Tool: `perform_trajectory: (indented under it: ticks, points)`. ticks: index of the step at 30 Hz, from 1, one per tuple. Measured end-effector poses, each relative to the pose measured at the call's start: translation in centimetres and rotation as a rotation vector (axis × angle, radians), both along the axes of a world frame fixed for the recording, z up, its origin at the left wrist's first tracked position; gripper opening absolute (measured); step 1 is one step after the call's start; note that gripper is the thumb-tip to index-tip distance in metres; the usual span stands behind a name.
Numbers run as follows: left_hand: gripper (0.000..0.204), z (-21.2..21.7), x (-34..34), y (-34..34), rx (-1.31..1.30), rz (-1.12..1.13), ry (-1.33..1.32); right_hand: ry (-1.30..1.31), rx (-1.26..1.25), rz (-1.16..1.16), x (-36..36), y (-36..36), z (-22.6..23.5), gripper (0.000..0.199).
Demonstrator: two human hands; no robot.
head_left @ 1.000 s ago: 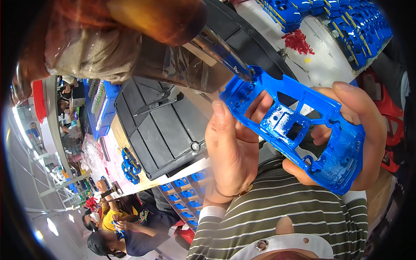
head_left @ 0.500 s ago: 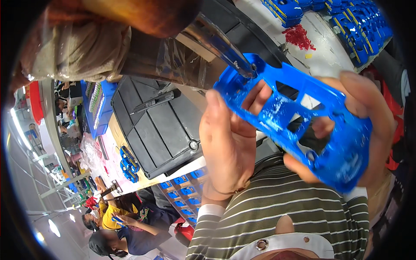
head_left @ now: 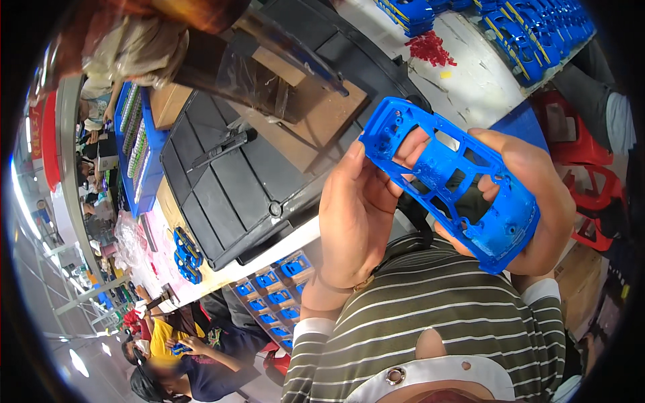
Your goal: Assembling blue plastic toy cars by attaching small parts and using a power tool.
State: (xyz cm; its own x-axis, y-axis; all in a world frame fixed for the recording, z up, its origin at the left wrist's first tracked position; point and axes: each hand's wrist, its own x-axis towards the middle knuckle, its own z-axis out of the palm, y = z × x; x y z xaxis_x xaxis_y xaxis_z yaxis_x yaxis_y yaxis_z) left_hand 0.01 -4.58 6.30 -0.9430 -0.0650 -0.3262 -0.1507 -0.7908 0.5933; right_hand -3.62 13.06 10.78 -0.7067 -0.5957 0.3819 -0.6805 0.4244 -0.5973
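A blue plastic toy car body shell, with window openings cut through it, is held between my two hands with its hollow inside facing up. My left hand grips its far left end, thumb on the rim and fingers underneath, some showing through an opening. My right hand wraps round the near right end, with fingertips visible through the windows. Beyond the shell, a metal rod slants down from the machine at the upper left, its tip apart from the shell.
A black ribbed tray and a brown board lie beneath the rod. Red bits are piled beside stacked blue shells. Compartments of blue shells stand below the table edge. Red stools are at right; co-workers sit at lower left.
The shell has moved back from the rod's tip, toward me, and now sits apart from it. Both hands keep their hold. The whole view has shifted slightly.
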Motion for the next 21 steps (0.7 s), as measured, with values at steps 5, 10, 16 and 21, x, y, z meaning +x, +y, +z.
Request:
perform_trajectory:
  ticks: [5, 10, 16, 21]
  points:
    - [0.053, -0.4, 1.1, 0.1, -0.007, -0.098, -0.079, 0.218, -0.037, -0.008, 1.9, -0.1, -0.6, 0.049]
    - [0.059, -0.4, 2.2, -0.2, -0.076, -0.181, 0.017, 0.348, -0.081, 0.011, 3.5, -0.4, -0.6, 0.034]
    - [0.084, 0.4, 5.3, -3.4, -0.101, -0.32, -0.003, 0.467, -0.064, 0.237, 5.6, -1.6, -0.8, 0.034]
    - [0.039, -0.4, 8.5, -7.6, -0.137, -0.479, 0.073, 0.513, 0.034, 0.54, 5.8, -2.0, -2.2, 0.038]
